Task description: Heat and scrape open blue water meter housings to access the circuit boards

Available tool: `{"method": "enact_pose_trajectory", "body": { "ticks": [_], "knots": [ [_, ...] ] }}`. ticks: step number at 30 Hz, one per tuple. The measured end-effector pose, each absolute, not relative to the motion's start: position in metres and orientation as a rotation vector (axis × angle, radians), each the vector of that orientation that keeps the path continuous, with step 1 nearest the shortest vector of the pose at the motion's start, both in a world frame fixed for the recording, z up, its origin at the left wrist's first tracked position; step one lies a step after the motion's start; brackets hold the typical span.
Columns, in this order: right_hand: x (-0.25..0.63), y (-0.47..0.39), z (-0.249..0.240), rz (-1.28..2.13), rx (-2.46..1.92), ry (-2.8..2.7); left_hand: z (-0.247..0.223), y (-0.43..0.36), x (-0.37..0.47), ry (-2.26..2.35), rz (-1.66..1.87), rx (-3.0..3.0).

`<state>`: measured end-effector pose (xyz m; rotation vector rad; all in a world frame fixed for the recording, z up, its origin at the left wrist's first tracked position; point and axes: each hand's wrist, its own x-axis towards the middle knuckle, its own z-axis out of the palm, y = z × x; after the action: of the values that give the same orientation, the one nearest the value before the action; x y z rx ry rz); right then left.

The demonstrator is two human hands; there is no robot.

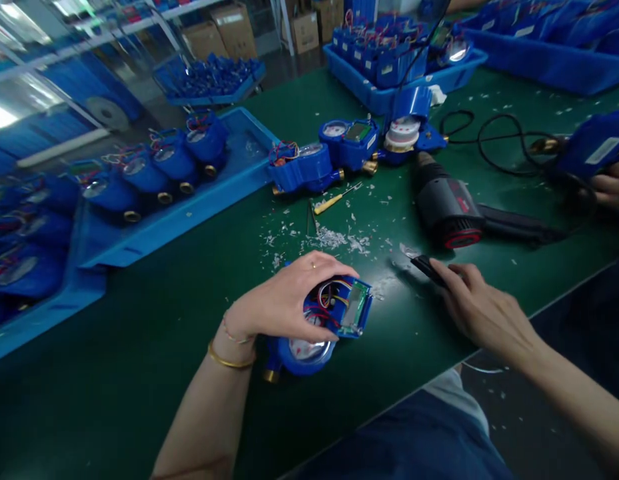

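Observation:
My left hand (294, 293) is closed around the housing of a blue water meter (306, 357) on the green table. Its opened box shows coloured wires and a green circuit board with a small display (356, 308). The brass pipe end points toward the lower left. In my right hand (482, 310) is a black-handled knife-like tool (429, 269), pinched between thumb and fingers. A pale scrap shows at the tool's far end; the blade itself is unclear. The tool is held apart from the meter, to its right.
Whitish shavings (339, 240) lie beside a yellow-handled screwdriver (329, 203). A heat gun (446, 203) rests at right, its nozzle toward several more meters (349, 143). Blue trays (179, 220) of meters stand left and behind. A co-worker's hand (612, 187) holds a blue meter at far right.

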<state>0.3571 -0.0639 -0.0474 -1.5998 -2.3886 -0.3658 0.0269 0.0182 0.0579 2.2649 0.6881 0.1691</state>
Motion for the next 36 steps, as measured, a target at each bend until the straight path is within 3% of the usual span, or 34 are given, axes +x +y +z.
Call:
{"method": "enact_pose_trajectory", "body": {
  "ticks": [5, 10, 36],
  "knots": [
    [0.353, -0.095, 0.005, 0.23, -1.147, -2.426, 0.06, 0.02, 0.028, 0.697, 0.137, 2.235],
    [0.339, -0.114, 0.02, 0.434, -1.103, -2.514, 0.06, 0.021, 0.027, 0.703, 0.118, 2.221],
    [0.315, -0.107, 0.016, 0.63, -1.144, -2.312, 0.058, 0.025, 0.023, 0.669, 0.113, 2.159]
  ]
}}
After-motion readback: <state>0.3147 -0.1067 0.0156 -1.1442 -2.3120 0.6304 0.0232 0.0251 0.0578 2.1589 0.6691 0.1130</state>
